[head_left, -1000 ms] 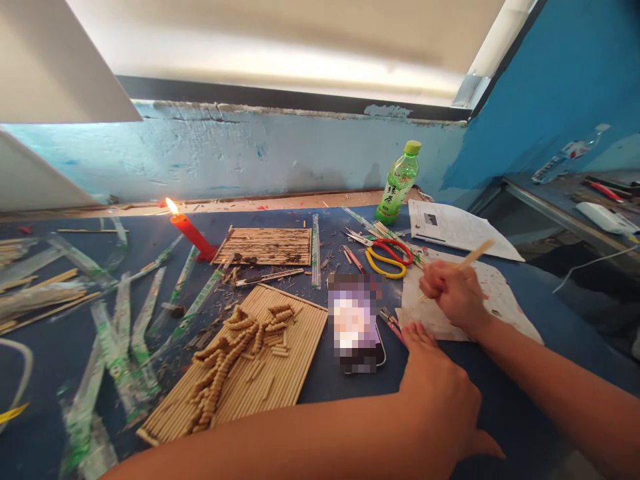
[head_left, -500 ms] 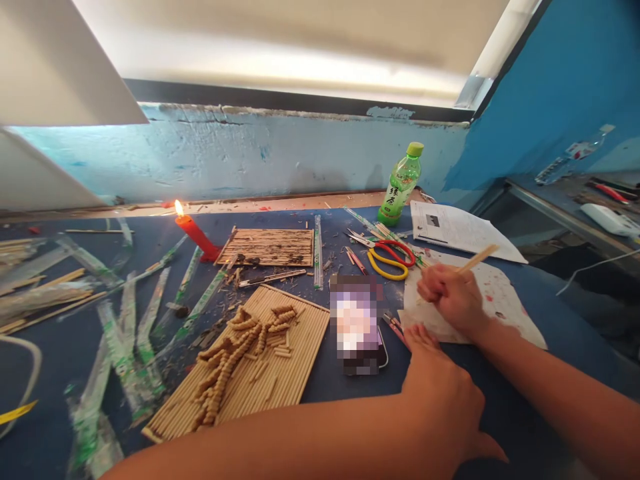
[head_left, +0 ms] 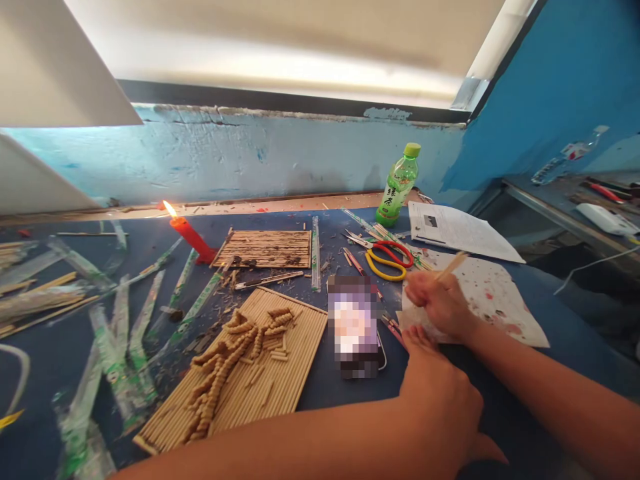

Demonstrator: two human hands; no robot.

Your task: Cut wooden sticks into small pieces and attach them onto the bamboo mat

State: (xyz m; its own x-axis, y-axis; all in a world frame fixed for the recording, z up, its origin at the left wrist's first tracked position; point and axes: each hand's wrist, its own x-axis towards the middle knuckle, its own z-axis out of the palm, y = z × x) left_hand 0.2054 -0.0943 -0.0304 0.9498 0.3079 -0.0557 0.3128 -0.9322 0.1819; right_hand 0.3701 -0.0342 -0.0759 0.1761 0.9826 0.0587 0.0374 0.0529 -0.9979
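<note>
My right hand (head_left: 440,303) is closed round a pale, flat wooden stick (head_left: 453,267), whose upper end sticks out above the fist. Its lower end is hidden by the fingers, over a stained white sheet of paper (head_left: 500,300). Close by, my left hand (head_left: 440,393) lies palm down with fingers stretched onto the paper's near left corner and the thumb apart. Left of the hands are a phone (head_left: 355,327) with a blurred screen and a panel of thin wooden sticks (head_left: 285,387). A tree shape of twisted sticks (head_left: 233,363) lies on that panel.
A lit red candle (head_left: 193,240) leans beside a smaller, scorched stick panel (head_left: 270,248). Red-and-yellow scissors (head_left: 390,260), a green tea bottle (head_left: 399,187) and a printed sheet (head_left: 460,230) lie beyond the hands. Plastic wrappers (head_left: 120,373) cover the left side.
My right hand has moved slightly left and down with the stick, which now tilts more steeply. My left hand keeps its place on the paper. The whole view has shifted a little.
</note>
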